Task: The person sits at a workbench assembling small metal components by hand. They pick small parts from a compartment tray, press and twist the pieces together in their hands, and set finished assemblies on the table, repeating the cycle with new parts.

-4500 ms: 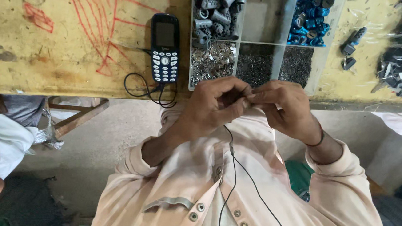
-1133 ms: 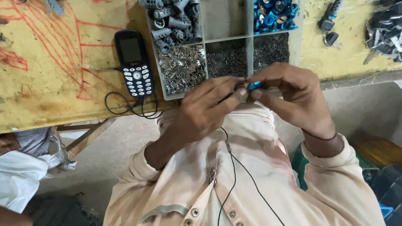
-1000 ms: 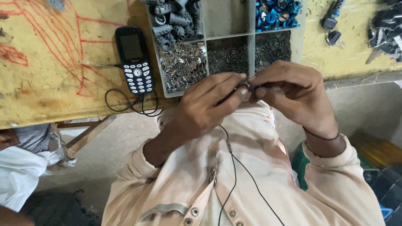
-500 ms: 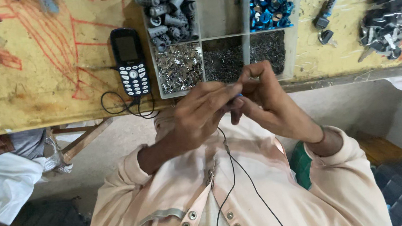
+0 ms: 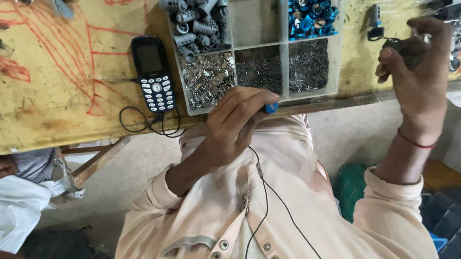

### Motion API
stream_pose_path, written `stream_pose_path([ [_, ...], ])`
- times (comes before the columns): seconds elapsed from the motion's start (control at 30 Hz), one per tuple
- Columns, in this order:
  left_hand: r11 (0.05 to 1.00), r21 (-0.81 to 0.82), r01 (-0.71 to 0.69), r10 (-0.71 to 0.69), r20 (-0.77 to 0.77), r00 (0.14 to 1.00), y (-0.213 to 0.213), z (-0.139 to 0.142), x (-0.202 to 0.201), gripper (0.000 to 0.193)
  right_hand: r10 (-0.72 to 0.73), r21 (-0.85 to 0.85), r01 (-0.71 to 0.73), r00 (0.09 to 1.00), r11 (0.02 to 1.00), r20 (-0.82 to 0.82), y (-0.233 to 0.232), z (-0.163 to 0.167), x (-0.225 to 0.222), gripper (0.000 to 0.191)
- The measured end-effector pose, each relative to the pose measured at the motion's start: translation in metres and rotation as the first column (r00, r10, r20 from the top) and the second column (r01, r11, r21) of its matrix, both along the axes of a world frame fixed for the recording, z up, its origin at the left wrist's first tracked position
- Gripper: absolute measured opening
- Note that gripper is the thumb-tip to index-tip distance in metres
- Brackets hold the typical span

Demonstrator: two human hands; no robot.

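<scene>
While a small blue part (image 5: 270,108) is pinched in the narrow grip of the left hand (image 5: 235,118) at the counter (image 5: 48,77) edge, a dark metal piece (image 5: 398,47) is held by the right hand (image 5: 418,73) at three o'clock, beside the divided tray (image 5: 287,90).
</scene>
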State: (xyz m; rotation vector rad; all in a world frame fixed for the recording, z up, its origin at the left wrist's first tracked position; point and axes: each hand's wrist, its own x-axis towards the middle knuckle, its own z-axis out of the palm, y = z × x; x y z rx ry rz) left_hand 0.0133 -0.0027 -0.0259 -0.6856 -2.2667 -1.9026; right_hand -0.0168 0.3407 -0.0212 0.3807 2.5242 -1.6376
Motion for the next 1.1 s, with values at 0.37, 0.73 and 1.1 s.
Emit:
stream_pose_path([
  [0.37,0.972,-0.217,-0.091,0.06,-0.146,0.987,-0.003,0.003,0.012,0.043,0.457,0.151,-0.442,0.75,0.884,-0.478,-0.137,0.0,0.039,0.054],
  [0.73,0.983,-0.121,0.135,-0.099,0.271,0.958,-0.023,0.012,0.009,0.018,0.932,0.221,-0.966,0.196,0.131,0.304,-0.135,0.102,-0.049,0.061],
  [1.1,0.63,-0.75,-0.201,0.265,-0.036,0.964,-0.043,-0.001,-0.01,0.007,0.85,0.737,-0.57,0.527,0.363,-0.011,-0.151,0.022,-0.031,0.019],
])
